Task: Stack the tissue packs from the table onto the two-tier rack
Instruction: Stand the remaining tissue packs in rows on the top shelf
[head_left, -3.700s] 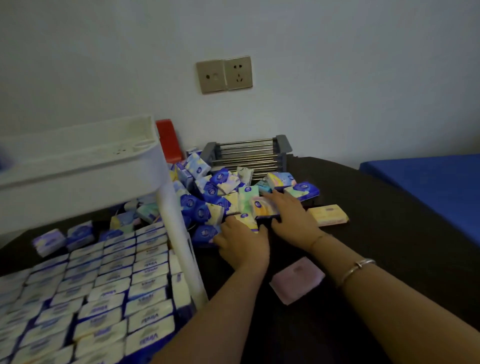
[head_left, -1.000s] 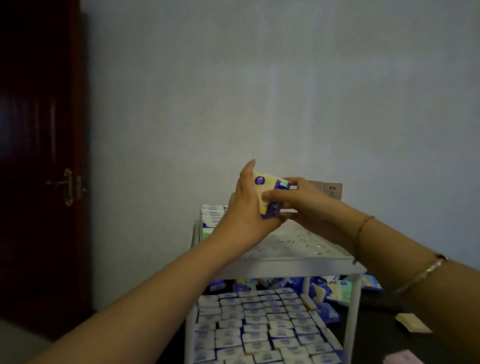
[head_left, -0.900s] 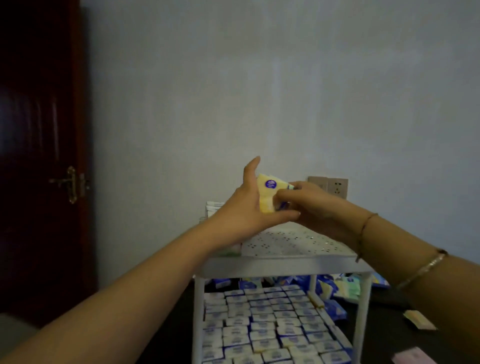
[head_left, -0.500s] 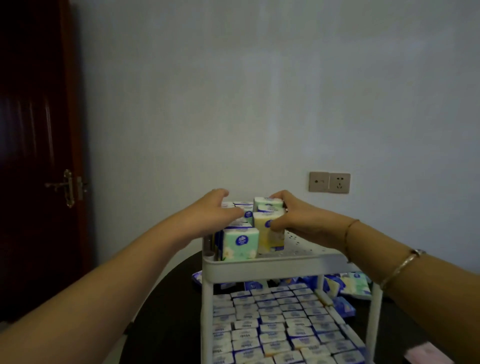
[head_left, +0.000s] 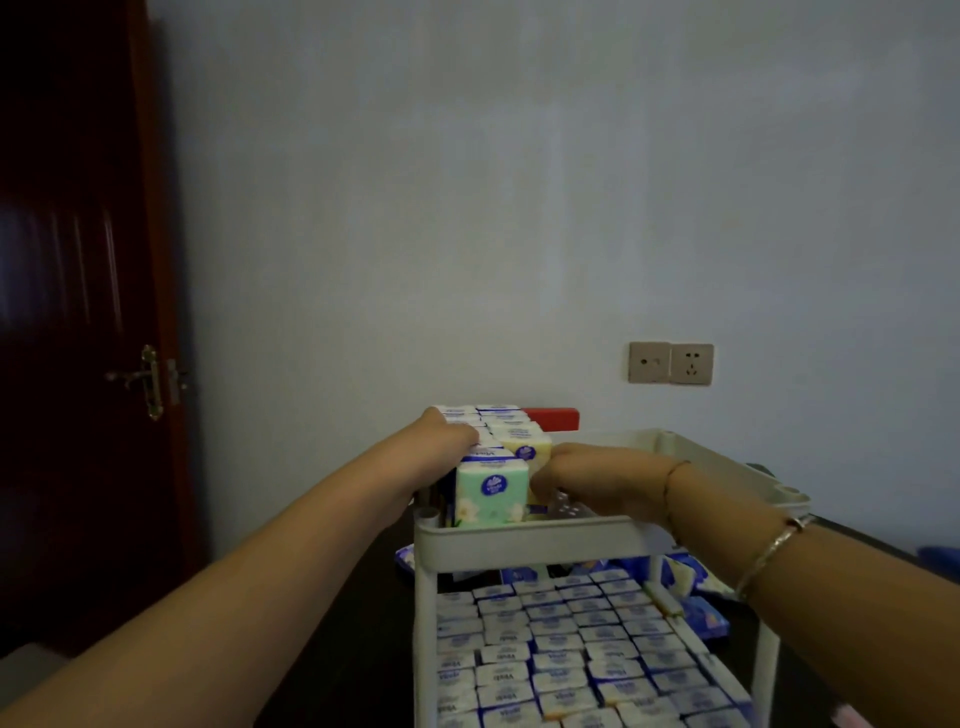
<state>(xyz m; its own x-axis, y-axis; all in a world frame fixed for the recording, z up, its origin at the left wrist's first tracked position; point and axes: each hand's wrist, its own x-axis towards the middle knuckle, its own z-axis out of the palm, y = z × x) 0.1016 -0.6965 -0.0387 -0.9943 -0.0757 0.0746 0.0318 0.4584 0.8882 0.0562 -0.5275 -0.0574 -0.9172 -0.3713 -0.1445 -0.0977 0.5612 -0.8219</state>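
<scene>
Currently: tissue packs (head_left: 492, 493) standing upright in rows on rack (head_left: 535, 538) top tier, left side, likely to save space. Left hand (head_left: 447, 441) pressing packs' tops; right hand (head_left: 582, 480) bracing yellow pack (head_left: 524, 449), grip unclear. Lower tier looking full.

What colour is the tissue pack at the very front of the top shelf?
Mint green tissue pack, with a round blue logo and white flowers; the head view shows it plainly.
</scene>
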